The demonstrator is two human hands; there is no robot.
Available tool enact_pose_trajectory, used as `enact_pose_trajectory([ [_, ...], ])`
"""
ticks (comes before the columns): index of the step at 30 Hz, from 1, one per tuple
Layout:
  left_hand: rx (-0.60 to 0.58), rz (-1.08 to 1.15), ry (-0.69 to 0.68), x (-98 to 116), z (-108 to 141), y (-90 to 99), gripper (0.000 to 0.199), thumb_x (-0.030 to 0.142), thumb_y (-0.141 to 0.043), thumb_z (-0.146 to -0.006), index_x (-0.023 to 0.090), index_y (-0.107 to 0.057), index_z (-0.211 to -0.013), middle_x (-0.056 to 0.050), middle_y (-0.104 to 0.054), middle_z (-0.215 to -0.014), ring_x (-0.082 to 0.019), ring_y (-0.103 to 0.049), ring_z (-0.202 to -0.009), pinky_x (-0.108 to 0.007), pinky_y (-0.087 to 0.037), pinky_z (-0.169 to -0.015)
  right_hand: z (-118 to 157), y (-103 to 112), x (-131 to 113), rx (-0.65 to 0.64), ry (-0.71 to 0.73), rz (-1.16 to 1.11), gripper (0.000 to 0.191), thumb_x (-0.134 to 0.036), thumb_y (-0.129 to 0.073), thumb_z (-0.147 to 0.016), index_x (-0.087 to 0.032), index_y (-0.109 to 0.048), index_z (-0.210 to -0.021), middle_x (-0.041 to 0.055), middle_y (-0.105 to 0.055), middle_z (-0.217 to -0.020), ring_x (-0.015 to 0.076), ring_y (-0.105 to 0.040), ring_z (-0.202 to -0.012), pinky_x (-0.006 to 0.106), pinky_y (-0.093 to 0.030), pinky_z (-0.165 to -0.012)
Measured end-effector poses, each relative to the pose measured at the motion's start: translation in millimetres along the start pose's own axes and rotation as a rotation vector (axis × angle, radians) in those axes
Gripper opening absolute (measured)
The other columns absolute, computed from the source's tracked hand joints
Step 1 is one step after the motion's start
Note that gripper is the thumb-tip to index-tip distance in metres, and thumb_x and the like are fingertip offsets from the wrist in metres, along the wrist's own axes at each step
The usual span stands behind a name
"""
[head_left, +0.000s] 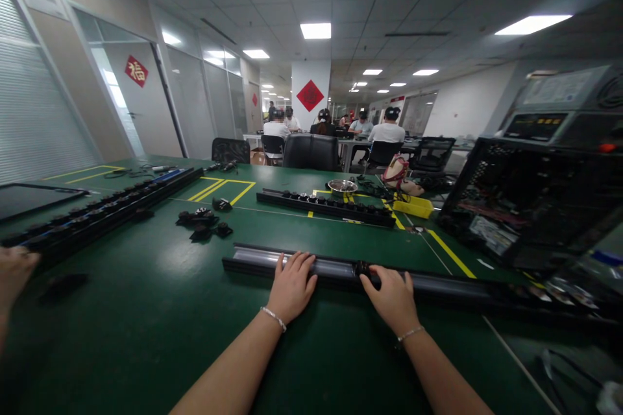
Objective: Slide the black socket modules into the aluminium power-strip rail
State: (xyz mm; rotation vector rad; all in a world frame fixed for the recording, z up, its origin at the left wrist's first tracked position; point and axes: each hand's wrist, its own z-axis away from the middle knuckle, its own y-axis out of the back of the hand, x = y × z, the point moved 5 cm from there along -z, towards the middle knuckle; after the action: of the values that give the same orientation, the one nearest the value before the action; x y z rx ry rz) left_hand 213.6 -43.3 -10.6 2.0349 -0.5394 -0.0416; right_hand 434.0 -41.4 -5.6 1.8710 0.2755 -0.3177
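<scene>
A long black rail [335, 268] with a shiny trough lies across the green table in front of me. My left hand [292, 285] grips its left part, fingers over the top and thumb at the near side. Further right, my right hand [392, 295] is closed on a small black part [362, 268] sitting in the trough. The fingers partly cover that part, so its exact kind is unclear. Toward its right end the rail goes dark and blurry, with several shiny pieces [574, 295] there.
Another person's hand [17, 269] touches a long black rail filled with parts [102, 211] at left. Loose black parts [202, 224], a shorter filled rail [326, 207], a metal dish [342, 187] and a yellow tray [413, 206] lie beyond. An open computer case [516, 201] stands right.
</scene>
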Motion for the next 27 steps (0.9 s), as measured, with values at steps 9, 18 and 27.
enact_pose_trajectory([
  [9,-0.046,0.013,-0.033,8.6,0.3,-0.4,0.046,0.037,-0.04,-0.086,0.027,-0.037,-0.131,-0.004,-0.046,-0.133,-0.022,-0.035,-0.126,-0.051,-0.015,-0.108,5.7,-5.7,-19.3,-0.035,0.111,-0.009,0.038,-0.042,-0.039,-0.084,-0.019,-0.059,-0.107,0.0071,-0.062,-0.11,0.0219,-0.05,-0.109,0.052,-0.014,-0.104],
  [18,-0.101,-0.027,-0.123,22.9,3.4,-8.9,0.058,0.045,-0.047,-0.082,0.04,-0.025,-0.135,-0.005,-0.034,-0.142,-0.027,-0.026,-0.131,-0.057,-0.016,-0.104,11.5,-11.8,-35.1,-0.052,0.237,0.017,0.038,-0.039,-0.041,-0.083,-0.021,-0.057,-0.113,0.0074,-0.061,-0.114,0.0221,-0.048,-0.111,0.053,-0.013,-0.104],
  [27,-0.073,-0.048,-0.134,27.0,4.3,-9.6,0.058,0.047,-0.049,-0.08,0.041,-0.029,-0.134,-0.005,-0.024,-0.147,-0.03,-0.019,-0.134,-0.058,-0.017,-0.104,17.4,-10.7,-44.7,-0.141,0.298,0.057,0.042,-0.043,-0.033,-0.087,-0.027,-0.049,-0.123,0.0058,-0.055,-0.122,0.0217,-0.043,-0.116,0.056,-0.008,-0.104],
])
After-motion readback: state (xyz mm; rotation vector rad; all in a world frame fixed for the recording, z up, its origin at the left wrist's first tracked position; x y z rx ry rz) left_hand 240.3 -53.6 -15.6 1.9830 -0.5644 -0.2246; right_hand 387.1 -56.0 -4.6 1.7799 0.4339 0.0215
